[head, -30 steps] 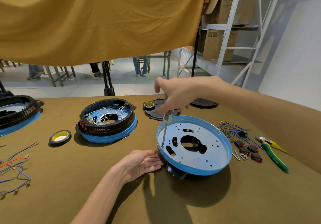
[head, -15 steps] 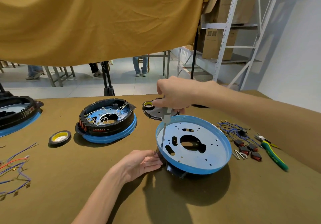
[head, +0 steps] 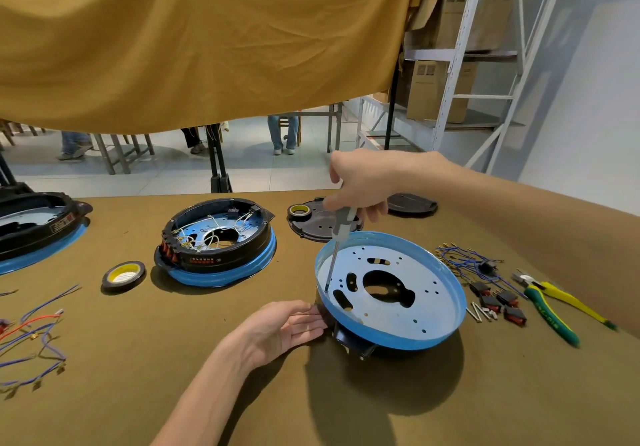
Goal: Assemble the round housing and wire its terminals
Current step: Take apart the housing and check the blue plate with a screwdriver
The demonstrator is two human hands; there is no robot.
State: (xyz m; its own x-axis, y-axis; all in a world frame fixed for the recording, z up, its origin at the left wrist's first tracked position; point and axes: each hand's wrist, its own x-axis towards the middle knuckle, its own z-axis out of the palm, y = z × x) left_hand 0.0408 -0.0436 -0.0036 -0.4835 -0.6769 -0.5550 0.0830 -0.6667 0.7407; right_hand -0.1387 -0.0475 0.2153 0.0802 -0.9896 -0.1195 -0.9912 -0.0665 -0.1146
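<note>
Presently, the right hand (head: 360,182) grips the handle of a screwdriver (head: 337,241), its shaft nearly upright and its tip set at the left edge of the plate inside the blue housing pan (head: 446,310). The left hand (head: 280,328) lies flat, fingers straight, pressed against the black base part (head: 349,340) under the pan's near-left rim; it holds nothing. The pan sits tilted on that base, near the front right of the table (head: 311,407).

Risks, as judged. The tilted pan could rock or slide under downward pressure, since only flat fingers brace it. The tip could skip out of the screw head and scratch the plate or run toward the left fingers just below the rim. Whether a screw is actually seated under the tip cannot be made out. A driver held off-vertical could cross-thread the fastener.

Count:
- Housings: one in work; one finished wired housing (head: 216,241) at centre-left; part of a third (head: 38,227) at the left edge.
- Black covers: two at the far side, one (head: 311,227) behind the screwdriver, one (head: 412,203) beyond the right forearm.
- Tape rolls: two, one (head: 123,275) on the table, one (head: 299,210) on the nearer cover.
- Pliers (head: 550,307): one, yellow-green handles.
- Black switches (head: 498,302): about five.
- Loose screws (head: 481,314): a small cluster, too small to count.
- Wire bundles: one blue (head: 464,262) at right, one mixed (head: 31,338) at left.
</note>
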